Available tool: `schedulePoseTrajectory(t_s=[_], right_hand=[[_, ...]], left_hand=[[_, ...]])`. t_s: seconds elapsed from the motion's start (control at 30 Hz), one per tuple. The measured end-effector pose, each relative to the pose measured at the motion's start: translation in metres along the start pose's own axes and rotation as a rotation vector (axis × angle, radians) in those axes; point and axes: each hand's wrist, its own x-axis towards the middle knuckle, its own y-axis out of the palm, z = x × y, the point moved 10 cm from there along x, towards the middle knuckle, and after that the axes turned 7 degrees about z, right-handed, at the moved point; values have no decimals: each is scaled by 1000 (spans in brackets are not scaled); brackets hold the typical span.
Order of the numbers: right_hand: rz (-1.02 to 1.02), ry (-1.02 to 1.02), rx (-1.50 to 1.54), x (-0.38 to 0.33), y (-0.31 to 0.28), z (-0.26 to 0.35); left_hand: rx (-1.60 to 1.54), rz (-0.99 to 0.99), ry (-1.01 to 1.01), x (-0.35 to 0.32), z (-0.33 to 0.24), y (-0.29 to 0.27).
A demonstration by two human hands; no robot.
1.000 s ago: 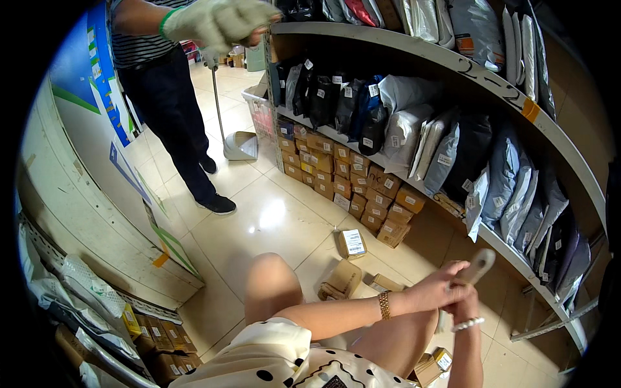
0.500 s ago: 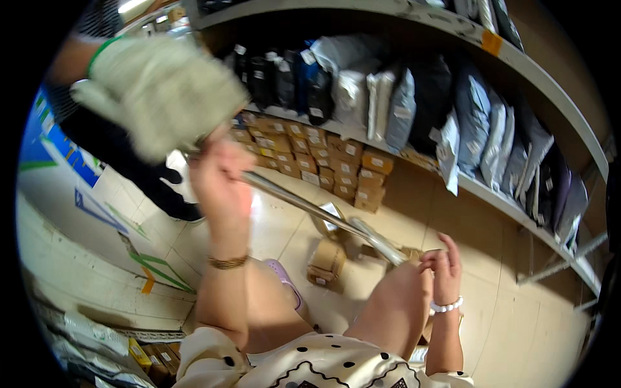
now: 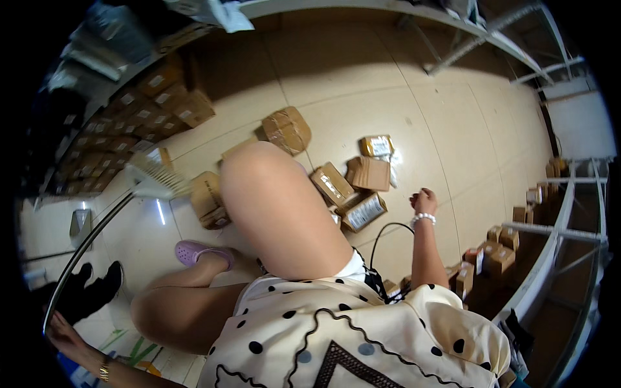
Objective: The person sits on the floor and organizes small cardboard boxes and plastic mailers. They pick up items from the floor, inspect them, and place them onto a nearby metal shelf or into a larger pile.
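My left hand [image 3: 63, 334], at the lower left, is closed round the metal handle of a broom [image 3: 84, 249]. The handle bends up and to the right in the view. Its white head with pale bristles [image 3: 165, 179] is near a small carton on the floor, left of my knee. My right hand [image 3: 424, 199] hangs over the tiles at right with its fingers curled in, and I see nothing in it. Left of that hand lie several cartons [image 3: 332, 183] and a carton with a white label [image 3: 363, 211].
A taped carton [image 3: 286, 130] lies beyond my knee. Stacked small boxes [image 3: 139, 116] line the shelf at far left. Another shelf [image 3: 537, 258] with boxes runs along the right. A person's dark shoes [image 3: 114, 278] show at left. A black cable [image 3: 381, 236] loops beside my hip.
My view has swung to the right and down. My left hand has moved to the lower left with the broom. My right hand is now away from my knee. The gloved hand is out of view.
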Motion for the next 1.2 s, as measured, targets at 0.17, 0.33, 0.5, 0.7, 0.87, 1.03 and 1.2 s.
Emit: schedulePoseTrajectory(t_s=[0.17,0.33,0.5,0.7,0.87,1.03,1.2], right_hand=[[-3,258,-428,-82,59,-17],[586,216,-805,-123,121,8],[437,-421,-1008,-112,210,70],[637,-314,-898,-129,303,177],[418,-346,-903,-111,333,160],[229,-293,-1054,-104,331,154],[603,-268,-1056,-92,344,125]], left_hand=[[564,199,-443,-55,110,-76],[529,178,-706,-157,164,-38],[581,226,-650,-169,150,4],[636,298,-633,-143,163,-38],[776,243,-630,-130,169,-69],[873,220,-597,-131,165,-34],[1097,443,-464,-125,153,25]])
